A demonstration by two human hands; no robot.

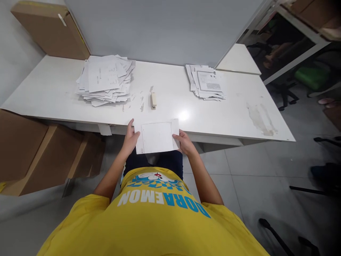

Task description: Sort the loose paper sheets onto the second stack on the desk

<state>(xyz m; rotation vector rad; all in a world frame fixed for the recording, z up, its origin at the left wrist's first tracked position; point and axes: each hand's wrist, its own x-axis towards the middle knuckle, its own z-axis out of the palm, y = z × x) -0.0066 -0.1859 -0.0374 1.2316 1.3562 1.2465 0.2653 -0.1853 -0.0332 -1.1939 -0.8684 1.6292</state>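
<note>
I hold a small stack of white paper sheets [157,137] at the front edge of the white table [234,117]. My left hand [130,139] grips the sheets' left edge, thumb on top. On the opposite edge, my right hand [184,142] pinches them in the same way. The sheets hang half over the table's edge, above my lap. A small cream stapler [153,100] lies on the table just beyond the sheets.
A big loose pile of papers [105,80] lies at the table's back left. A smaller pile [206,82] sits at the back right. Cardboard boxes [39,153] stand under the table's left side and another [50,30] leans at the back left. Chair legs at right.
</note>
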